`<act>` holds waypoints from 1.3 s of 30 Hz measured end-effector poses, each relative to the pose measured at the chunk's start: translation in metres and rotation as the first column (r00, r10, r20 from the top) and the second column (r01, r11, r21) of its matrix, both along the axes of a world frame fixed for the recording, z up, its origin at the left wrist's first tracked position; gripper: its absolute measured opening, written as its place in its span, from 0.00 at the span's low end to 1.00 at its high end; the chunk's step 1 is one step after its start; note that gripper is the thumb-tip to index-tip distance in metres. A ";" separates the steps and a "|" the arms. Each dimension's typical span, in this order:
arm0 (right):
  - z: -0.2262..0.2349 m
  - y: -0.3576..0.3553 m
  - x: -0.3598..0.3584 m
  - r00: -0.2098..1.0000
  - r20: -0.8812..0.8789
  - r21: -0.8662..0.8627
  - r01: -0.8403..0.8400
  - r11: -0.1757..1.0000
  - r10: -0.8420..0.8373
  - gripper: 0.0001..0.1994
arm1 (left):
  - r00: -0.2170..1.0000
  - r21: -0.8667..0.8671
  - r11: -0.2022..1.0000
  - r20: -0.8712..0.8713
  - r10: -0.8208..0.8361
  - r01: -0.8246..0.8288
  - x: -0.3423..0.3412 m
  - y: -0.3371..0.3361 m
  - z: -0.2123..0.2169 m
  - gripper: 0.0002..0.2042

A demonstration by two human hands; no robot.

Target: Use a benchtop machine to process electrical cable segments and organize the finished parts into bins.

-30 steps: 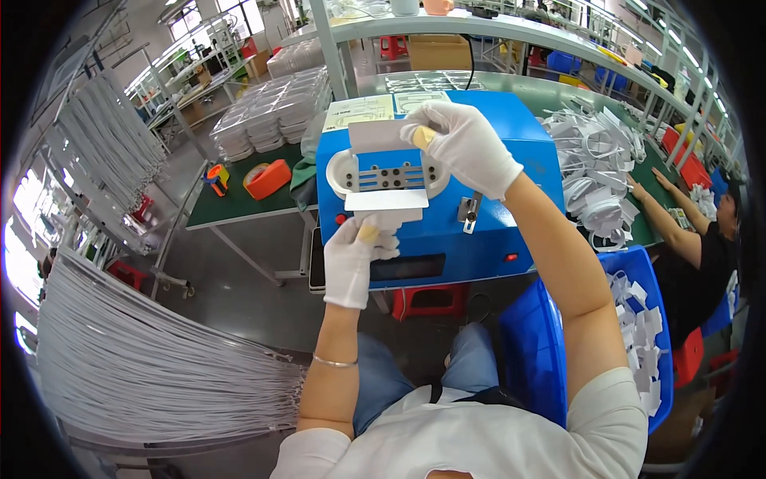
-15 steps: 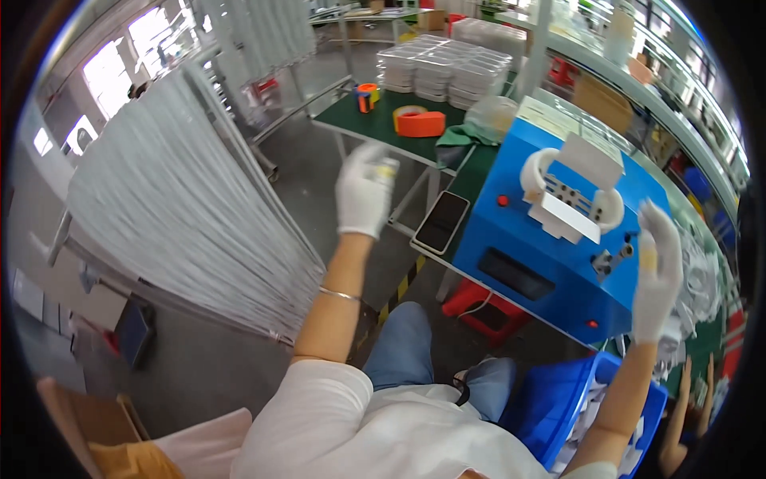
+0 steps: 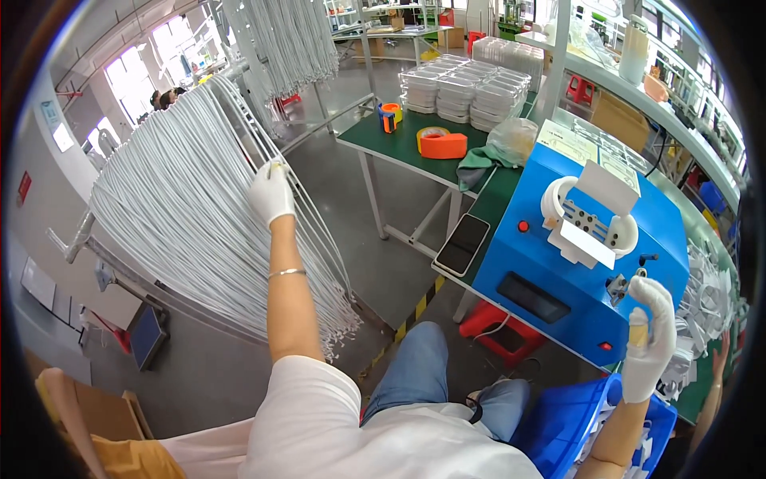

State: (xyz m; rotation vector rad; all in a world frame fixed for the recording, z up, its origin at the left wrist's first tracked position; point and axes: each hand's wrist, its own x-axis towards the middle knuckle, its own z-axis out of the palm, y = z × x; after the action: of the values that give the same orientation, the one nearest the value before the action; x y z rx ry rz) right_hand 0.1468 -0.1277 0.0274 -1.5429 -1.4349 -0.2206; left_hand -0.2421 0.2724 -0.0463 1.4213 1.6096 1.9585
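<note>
At the right edge of a hanging bundle of long white cables [image 3: 175,184], my left hand [image 3: 271,195] is closed, its gloved fingers pinching at a cable. Part of the grip is hidden behind the back of the glove. My right hand [image 3: 650,343], also in a white glove, hovers in front of a blue machine [image 3: 511,255]. Its fingers are curved and apart from the thumb, with nothing seen between them. On the machine, white ring-shaped guides and white flaps surround a metal plate with holes [image 3: 589,217]. A small metal fitting [image 3: 616,287] sits close to my right fingertips.
A phone [image 3: 463,245] and tape rolls [image 3: 443,144] lie on green-topped tables, with stacked clear trays [image 3: 467,88] behind. A blue bin [image 3: 558,423] of white pieces stands below my right arm. White coiled cables [image 3: 702,295] lie right of the machine. Other people's arms show at both lower sides.
My left hand has moved left from open space to the hanging cables and closed there. My right hand has come lower and nearer to me, its fingers now more curved.
</note>
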 end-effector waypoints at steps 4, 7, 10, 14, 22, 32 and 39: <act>-0.004 0.004 -0.017 0.995 0.001 -0.031 -0.097 0.995 0.097 0.09 | 0.683 0.066 0.749 0.366 -0.632 0.659 0.073 -0.078 0.007 0.09; -0.002 0.032 -0.043 0.958 0.067 -0.117 -0.269 0.956 0.278 0.12 | 0.381 -0.044 0.379 0.157 -0.911 0.924 0.132 -0.155 -0.013 0.11; -0.020 0.067 -0.067 0.949 0.021 -0.261 -0.297 0.918 0.313 0.28 | 0.008 -0.245 -0.047 0.219 -0.976 0.968 0.198 -0.228 -0.052 0.08; -0.022 0.057 -0.076 0.650 -0.679 -0.254 -0.643 0.722 0.340 0.26 | -0.351 -0.370 -0.231 -0.298 -0.888 0.900 0.255 -0.299 -0.125 0.07; -0.017 -0.029 -0.007 0.673 -0.740 -0.337 -0.361 0.869 -0.007 0.26 | -0.388 -0.013 -0.399 0.198 -0.900 0.917 0.195 -0.242 0.032 0.28; -0.170 -0.154 0.123 -0.095 -0.693 0.716 0.018 0.698 0.714 0.25 | -0.455 0.733 -0.005 0.416 -0.787 0.680 0.083 -0.165 0.033 0.12; -0.181 -0.183 0.125 0.584 -0.207 -0.195 0.761 0.619 -0.785 0.13 | -0.161 0.382 0.087 0.572 -0.804 0.920 0.088 -0.175 0.019 0.14</act>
State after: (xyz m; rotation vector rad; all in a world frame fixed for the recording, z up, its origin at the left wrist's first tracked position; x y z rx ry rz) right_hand 0.2720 -0.3102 -0.1533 -2.1134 -0.4593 -0.4479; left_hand -0.1536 0.0973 -0.0269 0.9353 0.0848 1.0505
